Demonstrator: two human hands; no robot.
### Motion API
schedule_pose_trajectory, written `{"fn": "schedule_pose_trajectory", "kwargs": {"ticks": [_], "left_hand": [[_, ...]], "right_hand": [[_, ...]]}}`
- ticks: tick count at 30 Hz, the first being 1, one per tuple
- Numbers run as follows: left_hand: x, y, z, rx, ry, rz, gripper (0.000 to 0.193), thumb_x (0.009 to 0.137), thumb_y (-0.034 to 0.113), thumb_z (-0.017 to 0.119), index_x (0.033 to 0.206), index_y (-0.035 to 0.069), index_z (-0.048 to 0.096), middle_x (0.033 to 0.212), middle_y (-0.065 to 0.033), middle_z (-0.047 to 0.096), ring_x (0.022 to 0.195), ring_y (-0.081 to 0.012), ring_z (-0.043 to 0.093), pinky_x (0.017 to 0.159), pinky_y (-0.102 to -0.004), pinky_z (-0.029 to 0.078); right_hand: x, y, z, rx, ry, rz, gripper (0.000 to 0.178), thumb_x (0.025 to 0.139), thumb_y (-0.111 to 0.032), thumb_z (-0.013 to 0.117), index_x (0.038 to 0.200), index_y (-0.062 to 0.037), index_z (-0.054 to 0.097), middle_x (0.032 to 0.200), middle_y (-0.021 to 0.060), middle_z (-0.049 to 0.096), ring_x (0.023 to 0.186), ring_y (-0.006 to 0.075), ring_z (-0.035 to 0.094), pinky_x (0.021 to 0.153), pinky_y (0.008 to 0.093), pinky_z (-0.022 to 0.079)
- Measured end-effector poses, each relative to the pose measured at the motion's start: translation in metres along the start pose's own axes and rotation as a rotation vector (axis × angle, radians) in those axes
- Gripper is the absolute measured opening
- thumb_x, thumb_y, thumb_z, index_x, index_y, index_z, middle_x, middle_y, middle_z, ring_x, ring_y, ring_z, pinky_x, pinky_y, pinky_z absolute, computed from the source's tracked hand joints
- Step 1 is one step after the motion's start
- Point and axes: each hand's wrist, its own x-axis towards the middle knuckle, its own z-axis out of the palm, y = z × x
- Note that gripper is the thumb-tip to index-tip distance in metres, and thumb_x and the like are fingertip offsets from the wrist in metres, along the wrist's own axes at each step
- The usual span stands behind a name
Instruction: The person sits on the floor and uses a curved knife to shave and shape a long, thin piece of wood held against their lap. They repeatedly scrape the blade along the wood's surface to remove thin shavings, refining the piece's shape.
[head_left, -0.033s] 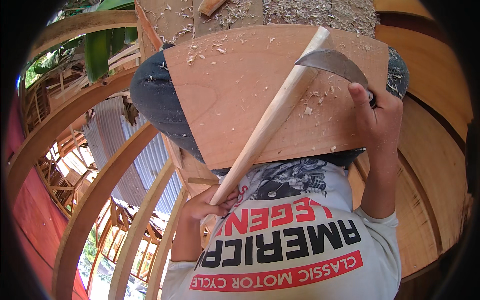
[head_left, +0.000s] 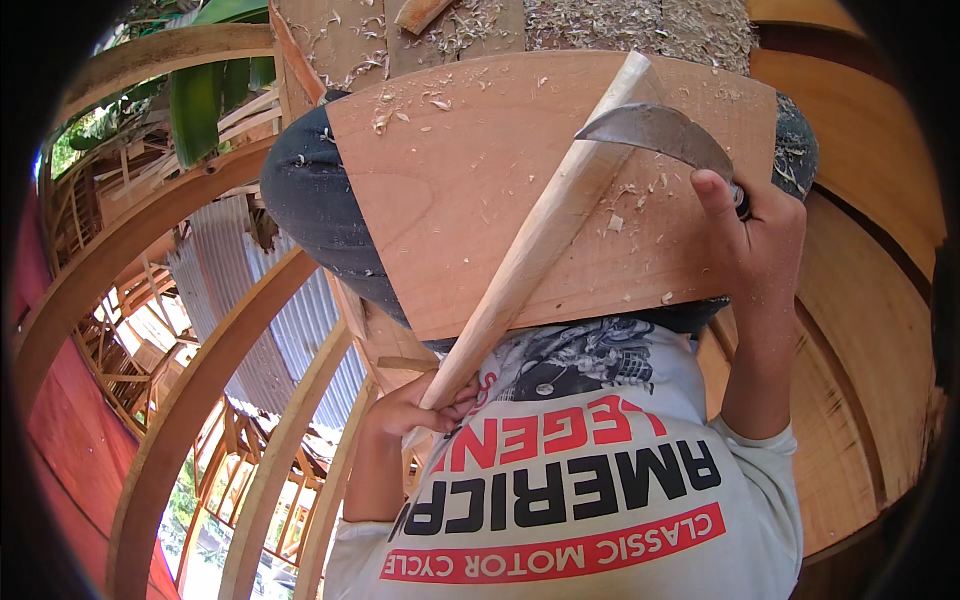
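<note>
My left hand is closed around the lower end of a pale, whittled wooden stick by my waist. The stick slants up and to the right across a flat reddish-brown board lying over my lap. My right hand grips a sickle, its thumb stretched up along the base of the blade. Most of the sickle's handle is hidden in the fist. The curved blade points left, and its tip lies over the upper part of the stick.
Wood shavings cover the planks beyond the board, where a small wood offcut lies. Curved wooden ribs rise on my left, with corrugated sheets past them. Wooden planking curves along my right.
The sickle blade has shifted slightly left and down over the stick, with its tip now farther across it. My left hand has stayed in place.
</note>
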Motion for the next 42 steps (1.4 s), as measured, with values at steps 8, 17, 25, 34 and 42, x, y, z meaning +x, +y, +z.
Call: {"fn": "schedule_pose_trajectory", "kwargs": {"ticks": [8,17,25,34,42], "left_hand": [[0.015,0.011,-0.006,-0.086,-0.120,-0.076,0.040,0.053,0.012,0.071,0.083,0.004,0.045,0.078,0.0007,0.037,0.058,-0.0030,0.036,0.048,-0.0163,0.029],[0.019,-0.005,-0.014,-0.079,-0.126,-0.022,0.045,0.053,0.013,0.067,0.093,0.002,0.047,0.080,0.0002,0.038,0.067,-0.0072,0.041,0.058,-0.0195,0.032],[0.015,0.001,-0.007,-0.006,-0.070,-0.065,0.053,0.055,0.009,0.060,0.105,0.001,0.047,0.088,-0.0020,0.042,0.074,-0.0078,0.041,0.064,-0.0195,0.034],[0.017,-0.001,0.000,0.021,-0.022,-0.115,0.052,0.064,0.009,0.058,0.114,-0.001,0.047,0.098,-0.0037,0.048,0.076,-0.0050,0.045,0.061,-0.0158,0.037],[0.021,-0.005,-0.004,-0.008,-0.115,-0.102,0.040,0.061,0.009,0.059,0.099,0.003,0.049,0.093,-0.0019,0.044,0.083,-0.0097,0.043,0.070,-0.0217,0.038]], "right_hand": [[0.005,-0.017,0.019,-0.232,-0.031,-0.148,0.055,0.078,-0.058,0.064,0.071,-0.0029,0.067,0.055,0.0134,0.057,0.050,0.0307,0.057,0.046,0.0376,0.044],[0.054,0.015,-0.021,-0.281,0.025,0.277,0.060,0.080,-0.061,0.059,0.076,-0.0021,0.068,0.056,0.0138,0.059,0.054,0.0322,0.060,0.050,0.0365,0.046],[0.008,-0.006,0.020,-0.356,-0.048,-0.201,0.057,0.077,-0.061,0.062,0.062,-0.0057,0.061,0.051,0.0140,0.053,0.048,0.0333,0.056,0.042,0.0367,0.043],[0.025,0.019,0.010,-0.378,0.102,0.056,0.062,0.082,-0.062,0.055,0.075,-0.0018,0.065,0.058,0.0166,0.057,0.060,0.0343,0.061,0.055,0.0407,0.047],[0.014,0.006,-0.022,-0.282,0.021,0.089,0.057,0.086,-0.057,0.055,0.077,-0.0010,0.065,0.059,0.0172,0.056,0.057,0.0322,0.059,0.055,0.0378,0.045]]}}
